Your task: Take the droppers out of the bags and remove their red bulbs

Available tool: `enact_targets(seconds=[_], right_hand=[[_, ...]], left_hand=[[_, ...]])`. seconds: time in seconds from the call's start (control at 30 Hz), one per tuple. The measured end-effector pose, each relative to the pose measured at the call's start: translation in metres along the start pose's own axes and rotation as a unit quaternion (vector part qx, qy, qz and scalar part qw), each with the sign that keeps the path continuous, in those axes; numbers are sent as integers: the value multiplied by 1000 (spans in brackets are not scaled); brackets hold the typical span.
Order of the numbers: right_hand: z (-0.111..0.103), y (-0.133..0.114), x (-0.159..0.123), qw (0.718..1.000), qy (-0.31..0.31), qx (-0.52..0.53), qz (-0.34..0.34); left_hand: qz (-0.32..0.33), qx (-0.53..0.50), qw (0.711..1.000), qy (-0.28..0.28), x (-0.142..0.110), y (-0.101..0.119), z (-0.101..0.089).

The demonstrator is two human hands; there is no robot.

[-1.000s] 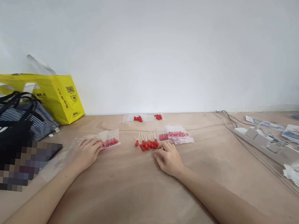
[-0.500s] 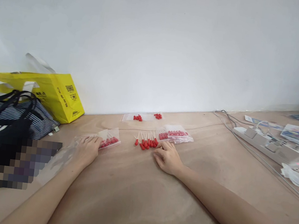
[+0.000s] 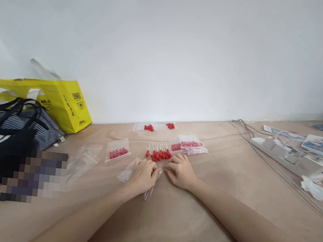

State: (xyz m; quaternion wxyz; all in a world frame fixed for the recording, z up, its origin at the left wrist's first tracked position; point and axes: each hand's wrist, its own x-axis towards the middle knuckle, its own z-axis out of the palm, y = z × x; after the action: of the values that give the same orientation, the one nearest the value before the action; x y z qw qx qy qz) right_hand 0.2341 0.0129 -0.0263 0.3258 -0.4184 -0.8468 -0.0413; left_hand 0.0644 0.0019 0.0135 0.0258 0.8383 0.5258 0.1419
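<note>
My left hand is closed on a clear zip bag, whose plastic spreads out on both sides of the fingers. To its right, my right hand rests on the table with fingers loosely bent and thumb apart, seemingly holding nothing. Its fingertips lie just in front of a loose row of red-tipped white sticks. Filled bags of the same sticks flank that row: one bag on the left and a stack of bags on the right.
Flat clear bags lie at the left. Against the wall is a clear sheet with small red pieces. A yellow bag and a dark striped bag stand far left. A power strip with cables, tissue and printed papers are right.
My left hand has moved right from the flat bags to beside my right hand, bringing a clear zip bag. The filled bag at left is now uncovered. My right hand has barely moved.
</note>
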Motion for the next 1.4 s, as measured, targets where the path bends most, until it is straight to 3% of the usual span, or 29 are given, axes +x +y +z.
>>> enact_targets(seconds=[0.07, 0.13, 0.27, 0.37, 0.47, 0.57, 0.67, 0.8, 1.07, 1.4], right_hand=[[-1, -1, 0, 1000, -10, 1, 6], [-3, -1, 0, 1000, -21, 10, 15], [-7, -2, -1, 999, -23, 47, 3], [-7, -4, -1, 996, -18, 56, -70], [-5, -7, -1, 988, 4, 29, -148], [-3, -6, 0, 986, 39, 3, -161], [-3, -1, 0, 988, 57, -4, -144], [-4, 5, -2, 986, 79, -4, -144], [-5, 4, -5, 982, 109, 3, -153], [-9, 5, -16, 981, 85, 18, -171]], left_hand=[[20, -67, 998, 11, 2, -5, 2], [80, -129, 988, 9, 1, -14, -2], [176, -171, 968, -52, -10, -30, -12], [163, -177, 969, -59, -18, -32, -10], [116, -168, 979, -25, -20, -24, -1], [55, -148, 987, 8, -22, -13, 5], [32, -124, 992, 5, -24, -6, 3], [95, -79, 992, -17, -18, -7, -5], [244, -129, 960, -43, 9, -17, 0], [258, -122, 957, -58, 10, -16, 0]])
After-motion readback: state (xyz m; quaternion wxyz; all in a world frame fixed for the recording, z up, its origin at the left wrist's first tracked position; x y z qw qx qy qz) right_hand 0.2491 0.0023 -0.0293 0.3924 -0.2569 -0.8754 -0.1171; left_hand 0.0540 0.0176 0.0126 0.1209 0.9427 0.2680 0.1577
